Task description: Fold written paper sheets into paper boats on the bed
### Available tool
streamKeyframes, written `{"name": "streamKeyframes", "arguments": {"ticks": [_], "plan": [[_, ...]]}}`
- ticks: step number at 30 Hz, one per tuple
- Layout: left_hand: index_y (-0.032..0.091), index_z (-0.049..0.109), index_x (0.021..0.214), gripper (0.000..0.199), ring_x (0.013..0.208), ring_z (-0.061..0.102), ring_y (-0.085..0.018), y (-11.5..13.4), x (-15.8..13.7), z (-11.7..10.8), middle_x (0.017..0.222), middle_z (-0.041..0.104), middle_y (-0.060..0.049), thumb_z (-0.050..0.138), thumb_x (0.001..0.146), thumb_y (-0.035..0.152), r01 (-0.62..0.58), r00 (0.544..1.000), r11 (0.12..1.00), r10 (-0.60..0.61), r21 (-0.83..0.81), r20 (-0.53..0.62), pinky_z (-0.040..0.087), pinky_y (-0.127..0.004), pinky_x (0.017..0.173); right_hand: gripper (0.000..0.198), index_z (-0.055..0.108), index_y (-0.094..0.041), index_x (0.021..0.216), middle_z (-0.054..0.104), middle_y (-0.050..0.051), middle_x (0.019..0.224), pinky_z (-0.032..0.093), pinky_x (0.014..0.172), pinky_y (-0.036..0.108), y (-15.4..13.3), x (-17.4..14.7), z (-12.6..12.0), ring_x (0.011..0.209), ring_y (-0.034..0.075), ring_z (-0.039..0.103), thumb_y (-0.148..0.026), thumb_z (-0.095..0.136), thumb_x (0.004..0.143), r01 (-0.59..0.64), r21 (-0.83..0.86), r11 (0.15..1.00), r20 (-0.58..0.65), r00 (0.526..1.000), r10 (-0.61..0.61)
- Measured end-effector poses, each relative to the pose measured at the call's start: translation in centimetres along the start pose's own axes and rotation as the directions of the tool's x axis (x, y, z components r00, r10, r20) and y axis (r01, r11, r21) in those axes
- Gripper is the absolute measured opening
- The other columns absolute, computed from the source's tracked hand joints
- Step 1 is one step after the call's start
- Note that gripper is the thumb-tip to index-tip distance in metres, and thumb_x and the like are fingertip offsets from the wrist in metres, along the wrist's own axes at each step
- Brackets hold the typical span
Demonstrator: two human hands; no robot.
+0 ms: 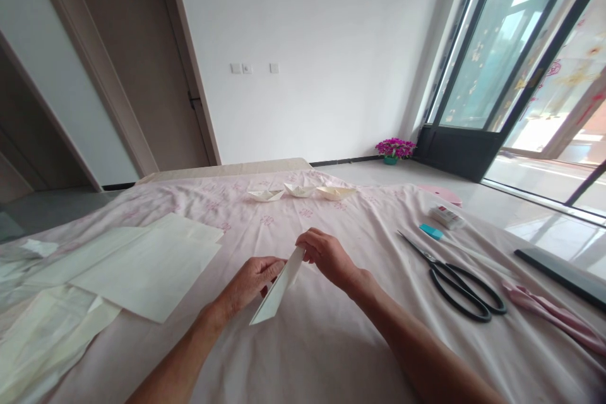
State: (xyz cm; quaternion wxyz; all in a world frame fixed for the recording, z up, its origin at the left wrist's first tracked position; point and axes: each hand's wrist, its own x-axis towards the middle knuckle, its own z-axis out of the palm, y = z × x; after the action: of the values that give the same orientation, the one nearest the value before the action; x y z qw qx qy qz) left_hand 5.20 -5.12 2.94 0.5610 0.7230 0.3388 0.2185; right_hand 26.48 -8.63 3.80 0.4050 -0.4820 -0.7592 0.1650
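A folded piece of white paper (pixel 283 289) is held up at a slant above the cloth, its pointed lower end toward me. My left hand (pixel 253 281) grips its left side, with some fingers hidden behind the paper. At the upper end my right hand (pixel 326 254) pinches it between thumb and curled fingers. Beyond my hands, three folded paper boats stand in a row: a left boat (pixel 266 196), a middle boat (pixel 299 190) and a right boat (pixel 336 192). Flat sheets of paper (pixel 146 268) lie to the left.
Black-handled scissors (pixel 454 281) lie open at right on the pink cloth (pixel 350 347). Near them are a blue-ended tool (pixel 430 231), a small clear box (pixel 445 216), a dark bar (pixel 563 278) and a pink fabric strip (pixel 553 312). Crumpled paper (pixel 52 341) sits front left.
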Motion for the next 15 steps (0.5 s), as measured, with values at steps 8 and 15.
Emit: {"name": "streamKeyframes", "arguments": {"ticks": [8, 15], "plan": [[0.012, 0.068, 0.11, 0.055, 0.061, 0.049, -0.012, 0.08, 0.08, -0.2, 0.077, 0.061, -0.004, 0.051, 0.083, 0.057, 0.004, 1.0, 0.999, -0.004, -0.05, -0.002, 0.035, -0.022, 0.054, 0.031, 0.062, -0.02, 0.092, 0.057, 0.0, 0.086, 0.042, 0.06, 0.019, -0.87, 0.2, -0.18, 0.066, 0.008, 0.053, 0.0, 0.043, 0.078, 0.023, -0.144, 0.989, 0.008, 1.0, -0.022], [0.015, 0.066, 0.113, 0.052, 0.07, 0.054, -0.014, 0.45, -0.15, -0.35, 0.085, 0.064, -0.005, 0.049, 0.086, 0.056, 0.008, 1.0, 0.996, -0.008, -0.091, 0.009, 0.038, -0.023, 0.06, 0.035, 0.063, -0.02, 0.092, 0.058, 0.0, 0.085, 0.04, 0.058, 0.018, -0.86, 0.34, -0.36, 0.066, 0.008, 0.052, 0.003, 0.041, 0.077, 0.049, -0.202, 0.978, -0.016, 0.998, -0.053]]}}
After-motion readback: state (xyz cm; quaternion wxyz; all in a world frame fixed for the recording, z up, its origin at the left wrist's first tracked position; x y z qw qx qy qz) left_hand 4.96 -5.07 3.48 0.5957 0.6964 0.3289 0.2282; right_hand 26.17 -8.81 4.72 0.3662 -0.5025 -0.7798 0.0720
